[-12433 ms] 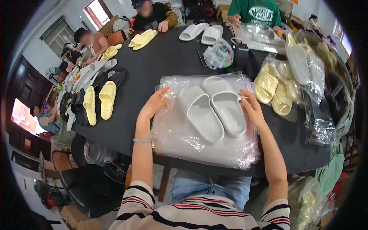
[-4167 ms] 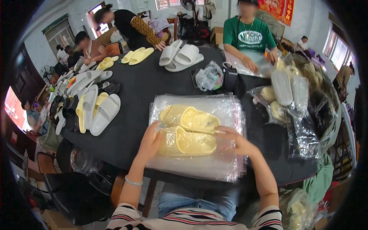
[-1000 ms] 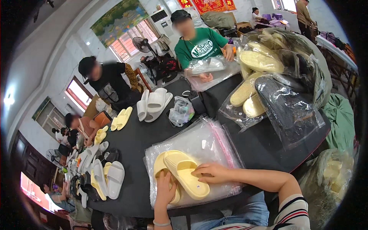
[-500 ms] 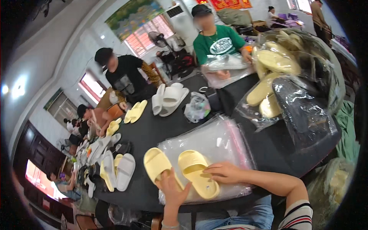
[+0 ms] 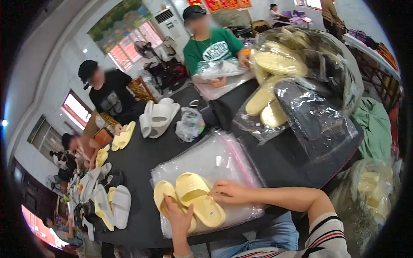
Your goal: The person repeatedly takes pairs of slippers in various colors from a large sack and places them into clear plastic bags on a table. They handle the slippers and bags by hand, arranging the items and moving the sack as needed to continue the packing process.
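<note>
Two pale yellow slippers lie close together over a stack of clear plastic bags (image 5: 232, 172) at my edge of the black table. The left slipper (image 5: 162, 189) sits partly under the right slipper (image 5: 208, 211). My left hand (image 5: 177, 217) grips the left slipper, fingers at its foot opening and thumb spread toward the other one. With its fingers bent, my right hand (image 5: 228, 191) pinches the right slipper's inner edge beside the strap. Its fingertips are partly hidden.
Bagged yellow slippers (image 5: 279, 64) and a bagged black pair (image 5: 314, 112) are heaped at right. White slippers (image 5: 161, 116) and a small plastic bag (image 5: 189, 124) stand farther back. Grey slippers (image 5: 121, 206) lie at left. Across the table, a person in green (image 5: 215, 45) handles a bagged slipper.
The two slippers have come together and now overlap, with both hands moving along with them. The whole view has shifted, so the table appears farther left. A co-worker's hand now touches another yellow pair.
</note>
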Available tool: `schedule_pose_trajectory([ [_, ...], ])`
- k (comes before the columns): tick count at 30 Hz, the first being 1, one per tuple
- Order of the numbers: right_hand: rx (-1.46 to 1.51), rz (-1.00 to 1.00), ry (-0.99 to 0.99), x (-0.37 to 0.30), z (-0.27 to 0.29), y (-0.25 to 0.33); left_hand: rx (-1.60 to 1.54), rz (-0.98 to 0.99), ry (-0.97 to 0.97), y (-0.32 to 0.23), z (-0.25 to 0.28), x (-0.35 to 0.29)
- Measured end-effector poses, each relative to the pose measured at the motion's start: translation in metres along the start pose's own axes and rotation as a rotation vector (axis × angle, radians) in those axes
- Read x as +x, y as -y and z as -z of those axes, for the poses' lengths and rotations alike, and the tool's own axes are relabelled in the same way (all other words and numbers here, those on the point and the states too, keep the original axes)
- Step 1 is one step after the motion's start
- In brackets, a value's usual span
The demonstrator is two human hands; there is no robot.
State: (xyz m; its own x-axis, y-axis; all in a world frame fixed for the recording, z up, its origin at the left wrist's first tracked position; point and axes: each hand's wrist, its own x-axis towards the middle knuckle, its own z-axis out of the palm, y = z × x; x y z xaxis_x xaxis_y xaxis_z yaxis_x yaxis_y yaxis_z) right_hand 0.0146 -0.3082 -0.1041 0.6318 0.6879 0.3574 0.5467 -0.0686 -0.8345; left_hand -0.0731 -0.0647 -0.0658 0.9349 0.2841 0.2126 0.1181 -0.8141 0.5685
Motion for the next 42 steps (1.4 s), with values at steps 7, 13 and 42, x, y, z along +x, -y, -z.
schedule_pose_trajectory([
  [7, -0.055, -0.007, 0.004, -0.003, -0.001, -0.011, 0.204, -0.095, -0.048, 0.014, 0.016, 0.010],
  [13, -0.093, 0.092, 0.039, 0.000, -0.004, -0.015, 0.016, -0.055, -0.077, 0.033, 0.030, 0.023],
  [42, -0.170, 0.092, 0.091, 0.002, 0.004, 0.000, 0.071, -0.212, -0.176, 0.099, 0.054, 0.029],
])
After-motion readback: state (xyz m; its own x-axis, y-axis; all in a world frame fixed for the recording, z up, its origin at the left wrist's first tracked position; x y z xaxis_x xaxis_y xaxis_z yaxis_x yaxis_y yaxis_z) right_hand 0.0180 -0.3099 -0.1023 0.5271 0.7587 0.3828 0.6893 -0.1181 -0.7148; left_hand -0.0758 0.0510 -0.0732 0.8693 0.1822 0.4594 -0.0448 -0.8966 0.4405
